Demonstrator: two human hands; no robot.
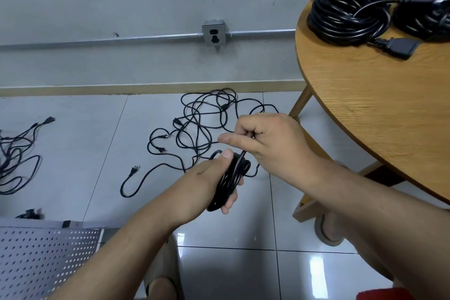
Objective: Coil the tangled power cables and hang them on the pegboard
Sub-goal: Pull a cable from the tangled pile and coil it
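I see a small black coil of cable (230, 179) in the middle of my view, held up above the floor (73, 153). My left hand (209, 176) grips this coil. The thumb lies over the top of it and the fingers curl round it from below.

My right hand (266, 140) is just above and to the right of the coil. Its fingers are curled and it pinches a loose strand (243, 154) of the same cable. The strand runs down from this hand onto the top of the coil. The two hands are close, but I cannot tell if they touch.

Behind my hands, a tangle of thin black cables (202, 124) lies spread on the floor near the wall. A plug (135, 169) on one cable end lies on the tile to the left of the tangle. More loose cables (14, 161) lie far to the left, at the edge of my view.

A grey pegboard (43, 258) full of small holes is in the bottom left corner, low down and near my left arm. I cannot see anything hanging on it.

On the right is a round wooden tabletop (365, 109). Thick bundles of coiled cables (348, 16) sit on its far side, and one big plug sticks out from them.

On the grey wall there is a metal socket box (213, 33) with a pipe (97, 42) running along on both sides of it.
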